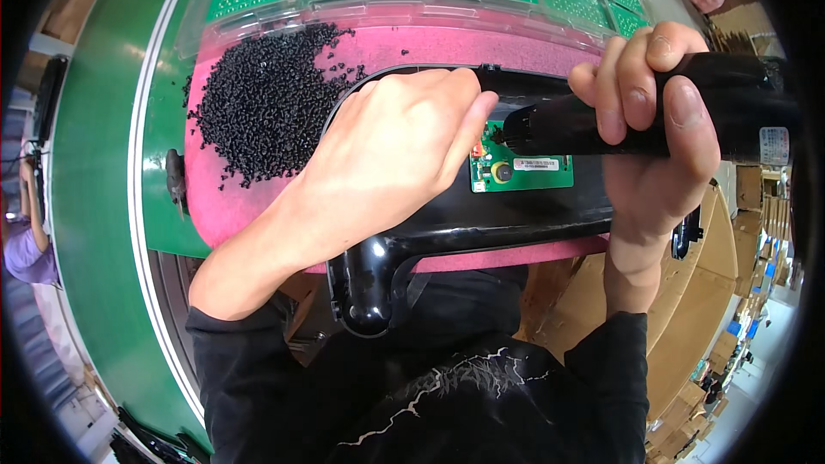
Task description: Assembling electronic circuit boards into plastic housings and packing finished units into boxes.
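A glossy black plastic housing [481, 228] lies open side up in front of me, with a raised rim and a rounded leg at its near left. Inside it sits a green circuit board [541, 179] carrying a white label and a round coil. My right hand [649, 112] is wrapped around a black electric screwdriver [559, 127], whose narrow end points at the upper left part of the board. My left hand [400, 142] hovers over the housing's left part, closed, its thumb beside the screwdriver's end. Its fingertips are hidden, and whatever they pinch does not show.
A large heap of small black screws [266, 99] spreads over the pink mat [249, 215] at left. Clear plastic trays [369, 9] of green boards stand behind. A green conveyor surface [103, 232] runs along the left; a cardboard box [687, 283] stands at right. Another person's sleeve [30, 253] shows far left.
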Motion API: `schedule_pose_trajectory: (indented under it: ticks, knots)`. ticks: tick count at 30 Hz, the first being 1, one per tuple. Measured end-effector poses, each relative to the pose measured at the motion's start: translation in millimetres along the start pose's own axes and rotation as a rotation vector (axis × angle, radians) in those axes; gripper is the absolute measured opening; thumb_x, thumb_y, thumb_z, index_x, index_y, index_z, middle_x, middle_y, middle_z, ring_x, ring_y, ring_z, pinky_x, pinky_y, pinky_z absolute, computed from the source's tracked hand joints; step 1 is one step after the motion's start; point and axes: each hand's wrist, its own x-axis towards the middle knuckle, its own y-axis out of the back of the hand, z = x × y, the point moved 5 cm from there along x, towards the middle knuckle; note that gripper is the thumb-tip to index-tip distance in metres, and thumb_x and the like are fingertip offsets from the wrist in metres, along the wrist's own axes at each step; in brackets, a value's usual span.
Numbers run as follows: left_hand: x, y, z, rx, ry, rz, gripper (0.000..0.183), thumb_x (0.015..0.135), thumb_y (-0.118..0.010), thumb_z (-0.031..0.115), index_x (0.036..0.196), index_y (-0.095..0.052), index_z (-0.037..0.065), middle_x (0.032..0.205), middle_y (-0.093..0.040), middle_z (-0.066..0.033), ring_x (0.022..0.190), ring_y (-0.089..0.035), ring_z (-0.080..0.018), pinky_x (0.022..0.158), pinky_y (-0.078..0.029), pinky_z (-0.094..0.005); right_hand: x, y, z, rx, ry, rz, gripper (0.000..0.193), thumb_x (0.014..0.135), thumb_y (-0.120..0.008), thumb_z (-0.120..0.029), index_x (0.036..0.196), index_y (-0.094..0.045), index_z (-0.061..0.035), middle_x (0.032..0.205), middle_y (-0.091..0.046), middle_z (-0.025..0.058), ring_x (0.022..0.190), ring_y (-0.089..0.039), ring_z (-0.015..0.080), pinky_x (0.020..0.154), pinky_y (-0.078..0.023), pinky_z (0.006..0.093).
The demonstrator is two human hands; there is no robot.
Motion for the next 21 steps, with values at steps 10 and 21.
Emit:
schedule_pose_trajectory:
  ticks: [10,21]
  knots:
    - [-2.7,-4.4,-4.6,-0.036,0.004,-0.106,0.01,0.084,-0.062,0.007,0.086,-0.061,-0.003,0.078,-0.064,-0.0183,0.073,-0.063,-0.0359,0.065,-0.05,-0.0384,13.0,-26.5,6.2,0.019,0.029,-0.208,0.023,0.086,-0.056,-0.022,0.099,-0.048,-0.0051,0.068,-0.045,-0.0016,0.056,-0.041,0.0076,0.058,-0.034,0.0239]
    - [-2.5,-9.9,-2.6,-0.016,0.019,-0.193,0.011,0.085,-0.062,0.011,0.087,-0.062,0.0,0.079,-0.064,-0.0167,0.074,-0.062,-0.0357,0.065,-0.049,-0.0401,-10.3,19.2,-20.3,0.056,0.089,0.058,0.02,0.086,-0.054,-0.022,0.097,-0.049,-0.006,0.068,-0.044,-0.0019,0.056,-0.04,0.009,0.064,-0.04,0.0277]
